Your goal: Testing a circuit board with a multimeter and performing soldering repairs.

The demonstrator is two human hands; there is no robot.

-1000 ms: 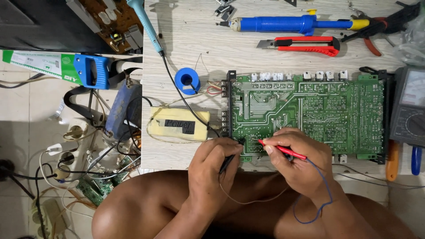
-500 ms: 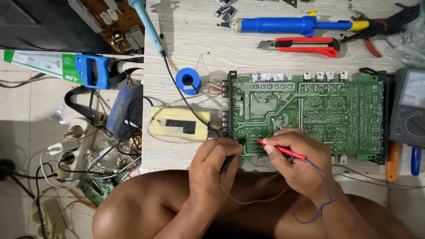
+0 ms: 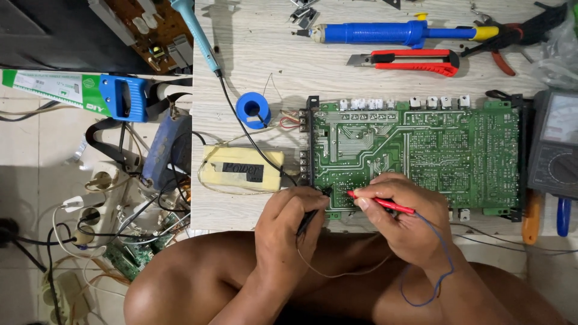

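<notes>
A large green circuit board (image 3: 433, 150) lies solder side up on a pale wooden tabletop (image 3: 265, 54). My right hand (image 3: 406, 216) grips a red test probe (image 3: 382, 203), its tip resting on the board's lower left area. My left hand (image 3: 289, 232) pinches a black test probe (image 3: 306, 222) at the board's lower left corner. Thin leads run from both probes down across my legs. A grey multimeter (image 3: 557, 150) sits at the board's right end.
A yellow block with a black label (image 3: 241, 168) and a blue solder spool (image 3: 253, 109) lie left of the board. Above it rest a blue desoldering pump (image 3: 385, 31), a red utility knife (image 3: 409, 60), pliers (image 3: 518, 33) and a soldering iron (image 3: 195, 27). A handsaw (image 3: 72, 90), cables and a power strip (image 3: 66, 295) crowd the floor at left.
</notes>
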